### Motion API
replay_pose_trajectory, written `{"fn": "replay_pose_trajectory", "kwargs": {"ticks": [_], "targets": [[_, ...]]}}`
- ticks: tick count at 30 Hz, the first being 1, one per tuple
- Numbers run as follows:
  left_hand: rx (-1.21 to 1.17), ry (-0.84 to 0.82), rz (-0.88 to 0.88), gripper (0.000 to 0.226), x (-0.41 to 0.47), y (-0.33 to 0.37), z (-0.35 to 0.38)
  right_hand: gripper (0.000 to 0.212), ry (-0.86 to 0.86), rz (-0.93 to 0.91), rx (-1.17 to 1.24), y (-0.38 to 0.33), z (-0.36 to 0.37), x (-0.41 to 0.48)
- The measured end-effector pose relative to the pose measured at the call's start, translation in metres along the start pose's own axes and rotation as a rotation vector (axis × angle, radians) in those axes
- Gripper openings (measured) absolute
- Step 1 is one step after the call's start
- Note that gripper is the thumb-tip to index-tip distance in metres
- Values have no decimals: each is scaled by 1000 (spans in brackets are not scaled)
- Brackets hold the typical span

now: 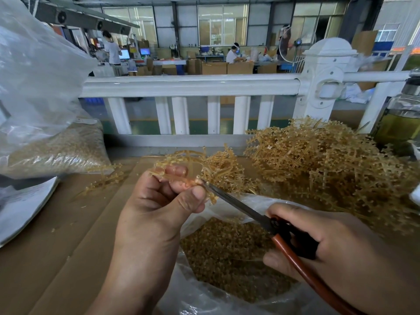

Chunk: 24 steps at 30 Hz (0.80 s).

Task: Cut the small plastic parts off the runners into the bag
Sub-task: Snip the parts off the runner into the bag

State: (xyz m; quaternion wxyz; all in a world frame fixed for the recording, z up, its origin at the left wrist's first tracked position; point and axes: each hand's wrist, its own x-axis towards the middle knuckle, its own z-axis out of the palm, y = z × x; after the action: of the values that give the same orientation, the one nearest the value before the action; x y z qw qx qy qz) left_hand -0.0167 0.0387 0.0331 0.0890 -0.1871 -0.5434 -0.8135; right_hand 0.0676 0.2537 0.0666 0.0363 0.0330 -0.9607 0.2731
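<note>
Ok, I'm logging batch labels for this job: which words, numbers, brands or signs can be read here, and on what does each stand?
No text is readable.
Background monitors: lit screens, too small to read.
White sheet at left: faint marks, blurred.
The scissors and bag: no print visible.

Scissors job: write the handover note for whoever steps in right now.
Left hand pinches a runner over the open bag.
Right hand grips the scissors, tips at the runner.
Done: the bag holds many cut parts; a second filled bag lies far left.
Left: the big pile of uncut runners on the right, plus a few loose ones on the cardboard.
</note>
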Motion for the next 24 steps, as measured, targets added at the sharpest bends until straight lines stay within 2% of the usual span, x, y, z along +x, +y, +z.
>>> {"fn": "replay_pose_trajectory", "kwargs": {"ticks": [5,11,24], "targets": [[3,-12,-4,27,-1,-1,0,78,-12,-4,15,1,1,-1],[18,-28,9,26,-1,-2,-1,68,7,-20,-22,4,0,-1],[6,-15,14,23,0,-4,-3,75,54,-14,-48,3,4,1]]}}
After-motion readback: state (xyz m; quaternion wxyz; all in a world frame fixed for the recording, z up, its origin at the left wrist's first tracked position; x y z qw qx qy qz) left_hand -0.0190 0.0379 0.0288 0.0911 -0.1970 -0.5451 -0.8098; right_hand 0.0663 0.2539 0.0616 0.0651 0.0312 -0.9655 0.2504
